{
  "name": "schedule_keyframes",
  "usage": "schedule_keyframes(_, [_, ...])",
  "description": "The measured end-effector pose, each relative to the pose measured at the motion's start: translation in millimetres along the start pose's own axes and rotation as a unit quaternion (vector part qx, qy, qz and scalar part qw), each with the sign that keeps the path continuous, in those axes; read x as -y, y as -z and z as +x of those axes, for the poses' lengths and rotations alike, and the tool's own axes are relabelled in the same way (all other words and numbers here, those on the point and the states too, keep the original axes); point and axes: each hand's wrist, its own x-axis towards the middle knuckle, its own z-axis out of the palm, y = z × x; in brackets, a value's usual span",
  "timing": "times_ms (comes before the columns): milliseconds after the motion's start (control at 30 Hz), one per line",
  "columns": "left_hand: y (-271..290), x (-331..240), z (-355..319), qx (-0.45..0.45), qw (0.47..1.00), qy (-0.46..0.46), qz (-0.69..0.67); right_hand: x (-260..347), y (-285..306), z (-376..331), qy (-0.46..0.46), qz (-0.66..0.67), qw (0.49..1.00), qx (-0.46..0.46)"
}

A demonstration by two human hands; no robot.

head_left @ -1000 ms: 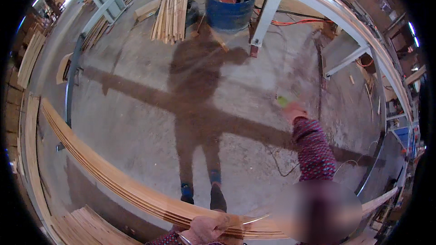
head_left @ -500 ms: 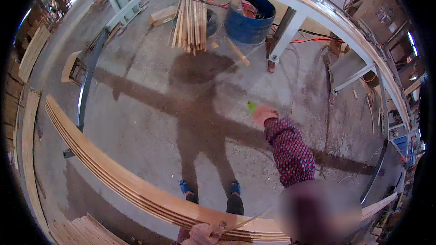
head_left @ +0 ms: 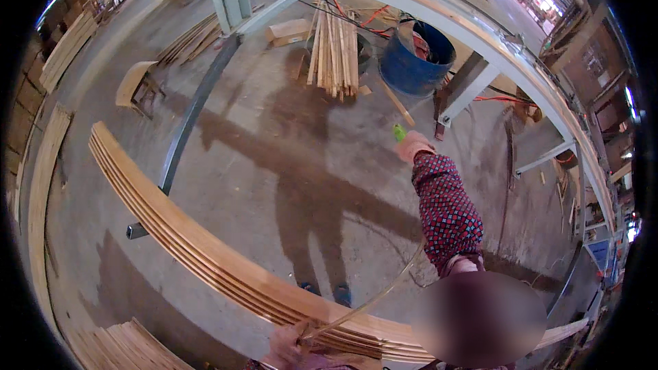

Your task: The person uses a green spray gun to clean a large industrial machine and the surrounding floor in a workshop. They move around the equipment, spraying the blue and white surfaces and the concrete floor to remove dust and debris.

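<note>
Head view | held green tool (head_left: 399, 133) in right hand (head_left: 415, 146), with fingers clamped round it, above floor (head_left: 240, 205) beyond stacked boards (head_left: 205, 250) | pointed forward, slightly left, along its long axis | looked small, bright green | had left hand (head_left: 284, 345) at pale, slender hose (head_left: 370, 302) over boards; could not tell its finger state
</note>
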Motion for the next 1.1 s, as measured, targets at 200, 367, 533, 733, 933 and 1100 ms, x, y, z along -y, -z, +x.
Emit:
schedule_keyframes(200, [44,-34,8,0.083,0.994,0.073,-0.006,25,2,-5,0.052,-0.005,0.999,-0.003])
schedule_keyframes(367, [39,10,-29,0.046,0.995,0.075,-0.051,67,-88,-102,0.158,-0.106,0.975,0.116])
schedule_keyframes(533, [82,34,-35,0.025,0.956,0.213,-0.198,115,-228,-190,0.323,-0.231,0.898,0.189])
schedule_keyframes(733, [192,44,-48,-0.162,0.867,0.28,-0.379,267,-220,-218,0.264,-0.089,0.956,0.092])
schedule_keyframes(933, [289,107,-63,-0.263,0.961,-0.081,-0.017,389,-90,-171,0.202,0.034,0.978,0.04])
schedule_keyframes(1100, [372,138,-74,-0.208,0.977,-0.006,-0.048,435,4,-183,0.079,0.107,0.991,-0.006])
